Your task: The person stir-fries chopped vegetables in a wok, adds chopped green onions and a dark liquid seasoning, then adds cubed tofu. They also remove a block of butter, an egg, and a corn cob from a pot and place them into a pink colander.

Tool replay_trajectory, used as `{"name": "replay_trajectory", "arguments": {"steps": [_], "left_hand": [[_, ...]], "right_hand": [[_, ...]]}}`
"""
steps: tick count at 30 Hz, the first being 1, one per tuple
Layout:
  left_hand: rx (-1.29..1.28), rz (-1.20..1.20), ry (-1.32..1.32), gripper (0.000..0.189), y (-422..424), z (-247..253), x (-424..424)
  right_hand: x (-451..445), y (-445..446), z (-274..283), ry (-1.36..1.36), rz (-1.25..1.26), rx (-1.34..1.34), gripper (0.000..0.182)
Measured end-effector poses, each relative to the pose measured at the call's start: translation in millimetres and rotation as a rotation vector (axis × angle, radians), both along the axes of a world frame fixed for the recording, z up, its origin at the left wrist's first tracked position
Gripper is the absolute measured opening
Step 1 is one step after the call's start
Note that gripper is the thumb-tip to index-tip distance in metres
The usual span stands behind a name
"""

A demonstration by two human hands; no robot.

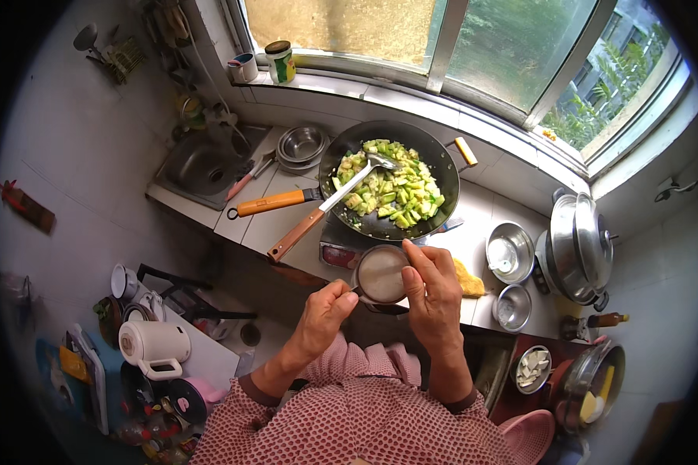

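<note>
A small round container (382, 274) with pale whitish contents is held between my hands, just in front of the wok. My left hand (327, 314) grips what looks like its handle at the left side. On its right side, my right hand (433, 285) has the thumb near the rim and a finger raised; whether it grips the container cannot be told. Chopped green vegetable pieces (407, 197) lie in the black wok (349, 139), which sits over a cooktop. A metal spatula (302, 229) with a wooden handle rests across the wok's left rim, its blade on the vegetables.
The wok's wooden handle (273, 203) points left towards a sink (200, 168). Right of the wok are a yellow cloth (468, 280), metal bowls (509, 251) and a steamer pot (576, 250). A knife (247, 179) lies beside the sink. An electric kettle (154, 343) stands lower left.
</note>
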State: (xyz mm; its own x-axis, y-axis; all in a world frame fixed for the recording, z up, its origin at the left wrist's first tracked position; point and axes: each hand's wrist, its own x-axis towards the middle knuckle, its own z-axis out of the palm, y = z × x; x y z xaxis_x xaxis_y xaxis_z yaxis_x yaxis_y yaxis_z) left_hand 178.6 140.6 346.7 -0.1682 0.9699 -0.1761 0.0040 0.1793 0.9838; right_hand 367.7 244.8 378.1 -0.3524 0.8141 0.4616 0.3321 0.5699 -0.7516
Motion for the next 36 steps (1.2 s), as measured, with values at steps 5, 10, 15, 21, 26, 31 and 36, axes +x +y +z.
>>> {"name": "replay_trajectory", "arguments": {"steps": [5,10,15,21,26,31,36], "left_hand": [[0.051,0.028,-0.088,0.024,12.1,-10.8,-31.8],[0.125,0.011,-0.032,0.02,20.3,-8.1,-44.3],[0.141,0.004,0.164,0.02,33.2,8.5,-48.1],[0.136,0.046,0.182,0.02,43.9,9.7,-45.0],[0.183,0.036,0.292,0.022,55.3,5.0,-37.9],[0.253,0.036,0.421,0.022,62.9,7.7,-27.7],[0.265,0.015,0.464,0.022,69.2,10.5,-22.4]], "right_hand": [[-18.5,20.0,11.6,0.089,0.068,-0.172,0.029],[-34.5,43.2,28.9,-0.465,0.227,0.243,0.018],[-44.9,59.9,23.3,-0.727,0.275,0.429,0.018],[-30.0,72.3,36.9,-0.686,0.286,0.317,0.022],[-11.0,79.9,27.0,-0.705,0.228,0.231,0.022],[-11.9,77.0,14.0,-0.576,0.252,0.126,0.012],[-9.7,81.3,13.8,-0.454,0.294,-0.086,0.014]]}}
